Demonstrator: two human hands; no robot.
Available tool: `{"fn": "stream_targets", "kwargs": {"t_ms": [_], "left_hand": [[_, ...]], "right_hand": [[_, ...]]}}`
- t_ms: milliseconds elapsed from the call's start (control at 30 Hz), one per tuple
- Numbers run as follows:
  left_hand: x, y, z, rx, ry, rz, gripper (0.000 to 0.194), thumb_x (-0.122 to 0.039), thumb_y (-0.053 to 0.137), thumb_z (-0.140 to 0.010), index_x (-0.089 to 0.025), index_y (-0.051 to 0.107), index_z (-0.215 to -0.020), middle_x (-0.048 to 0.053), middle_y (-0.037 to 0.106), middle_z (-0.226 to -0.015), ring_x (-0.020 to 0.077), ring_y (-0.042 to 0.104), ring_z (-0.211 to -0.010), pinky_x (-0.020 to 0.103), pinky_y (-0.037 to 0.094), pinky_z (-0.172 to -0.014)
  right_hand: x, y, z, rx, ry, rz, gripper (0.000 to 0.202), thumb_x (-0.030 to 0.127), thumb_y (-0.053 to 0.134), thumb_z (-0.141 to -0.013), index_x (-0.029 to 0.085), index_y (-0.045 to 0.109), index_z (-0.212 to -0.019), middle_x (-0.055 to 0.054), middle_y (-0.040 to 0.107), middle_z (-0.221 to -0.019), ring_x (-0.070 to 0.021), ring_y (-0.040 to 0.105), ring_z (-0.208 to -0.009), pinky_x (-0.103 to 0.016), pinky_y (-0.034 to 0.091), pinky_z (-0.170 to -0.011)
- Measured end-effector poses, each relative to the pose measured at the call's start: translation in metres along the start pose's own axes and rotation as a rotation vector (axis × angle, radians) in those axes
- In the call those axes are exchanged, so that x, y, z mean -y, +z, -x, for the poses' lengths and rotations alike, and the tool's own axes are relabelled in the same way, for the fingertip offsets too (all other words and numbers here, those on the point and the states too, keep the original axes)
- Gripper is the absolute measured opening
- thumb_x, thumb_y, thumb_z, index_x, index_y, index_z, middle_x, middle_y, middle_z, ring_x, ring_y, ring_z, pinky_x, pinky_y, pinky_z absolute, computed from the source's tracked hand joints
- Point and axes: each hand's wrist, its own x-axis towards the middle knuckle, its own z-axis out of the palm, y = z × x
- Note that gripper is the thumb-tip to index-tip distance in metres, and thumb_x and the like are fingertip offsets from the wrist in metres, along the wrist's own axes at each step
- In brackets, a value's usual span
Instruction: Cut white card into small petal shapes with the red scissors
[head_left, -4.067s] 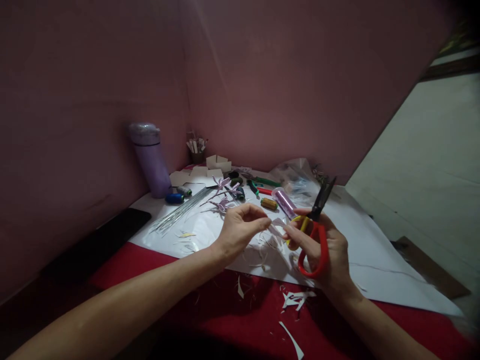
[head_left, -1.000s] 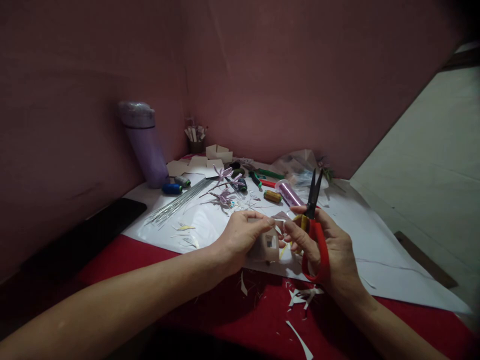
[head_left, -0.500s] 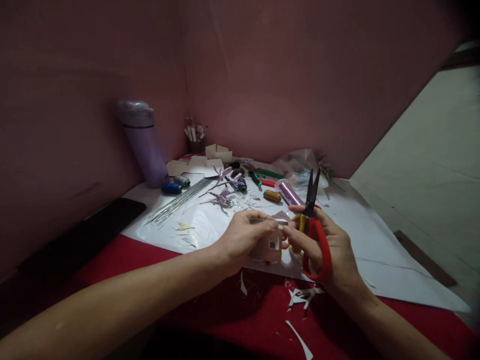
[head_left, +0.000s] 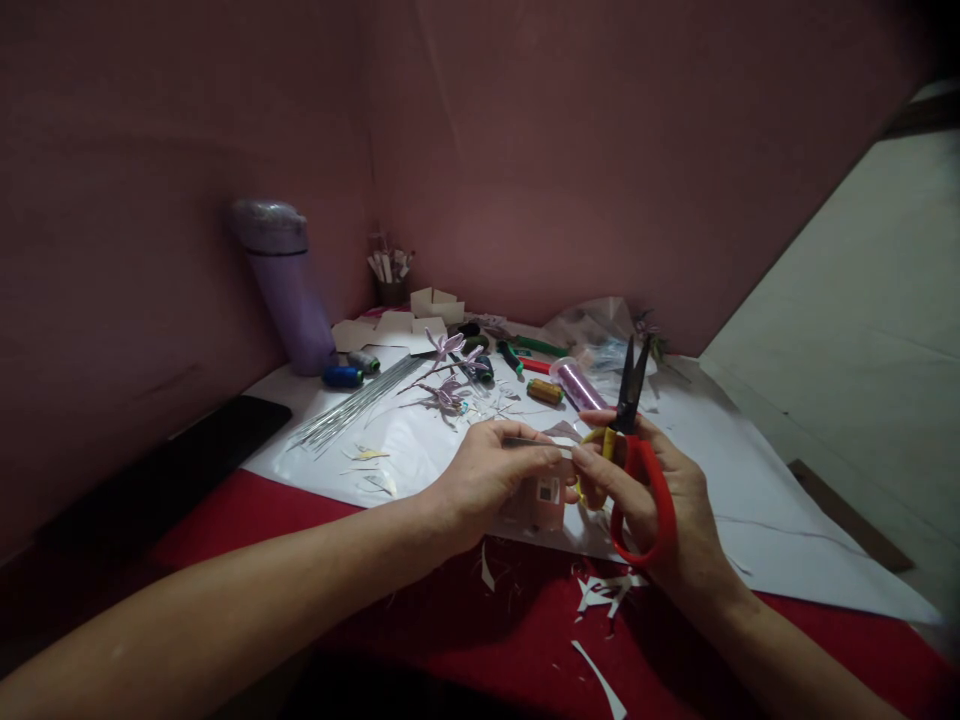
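Note:
My left hand (head_left: 487,480) pinches a small pinkish, see-through packet (head_left: 550,508) with a dark square mark, which hangs below the thumb. My right hand (head_left: 660,490) holds scissors (head_left: 646,470) with red and yellow handles, their dark blades pointing up and slightly apart. Its thumb and finger meet the packet's top right edge, close to my left thumb. A purple spool (head_left: 577,385) lies just behind the hands. Purple wire-like flowers (head_left: 448,392) on a stem lie behind my left hand.
A purple bottle (head_left: 289,290) stands at the back left, near blue thread (head_left: 343,377) and a bundle of wires (head_left: 356,405). Golden thread (head_left: 544,391), pliers (head_left: 510,358) and a plastic bag (head_left: 600,335) lie behind. Paper scraps (head_left: 606,592) are on the red cloth (head_left: 442,640).
My right hand and the scissors have shifted slightly right and tilted a little. The packet's top edge now looks flatter and more stretched between my hands.

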Motion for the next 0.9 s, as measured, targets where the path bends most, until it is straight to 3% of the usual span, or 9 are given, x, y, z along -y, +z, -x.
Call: {"fn": "stream_targets", "kwargs": {"t_ms": [533,700,900], "left_hand": [[-0.0011,-0.0004,0.001,-0.009,0.007,0.016,0.014,-0.019,0.064,-0.071,-0.016,0.052,-0.077,0.007,0.066,-0.067,0.0207,0.065,-0.058,0.032,0.051,-0.047],[-0.0019,0.0005,0.0021,0.015,0.001,0.001,0.017,-0.021,0.067,-0.069,-0.015,0.053,-0.074,0.007,0.065,-0.065,0.0201,0.064,-0.057,0.03,0.049,-0.048],[0.0019,0.0009,0.0015,0.075,0.047,0.014,0.02,-0.023,0.07,-0.067,-0.013,0.053,-0.067,0.007,0.064,-0.061,0.0166,0.062,-0.056,0.036,0.051,-0.063]], "right_hand": [[-0.0024,-0.0008,-0.0005,-0.029,-0.064,-0.07,0.033,0.024,0.073,-0.065,0.024,0.061,-0.095,0.003,0.06,-0.066,-0.0125,0.056,-0.049,-0.026,0.049,-0.047],[-0.0014,0.0003,0.0012,-0.092,-0.138,-0.028,0.035,0.021,0.073,-0.065,0.023,0.06,-0.097,0.003,0.063,-0.068,-0.0139,0.061,-0.057,-0.026,0.053,-0.055],[-0.0012,0.0014,0.002,0.01,-0.18,0.009,0.029,0.021,0.07,-0.071,0.023,0.059,-0.098,0.004,0.062,-0.068,-0.0116,0.06,-0.055,-0.023,0.052,-0.052]]}}
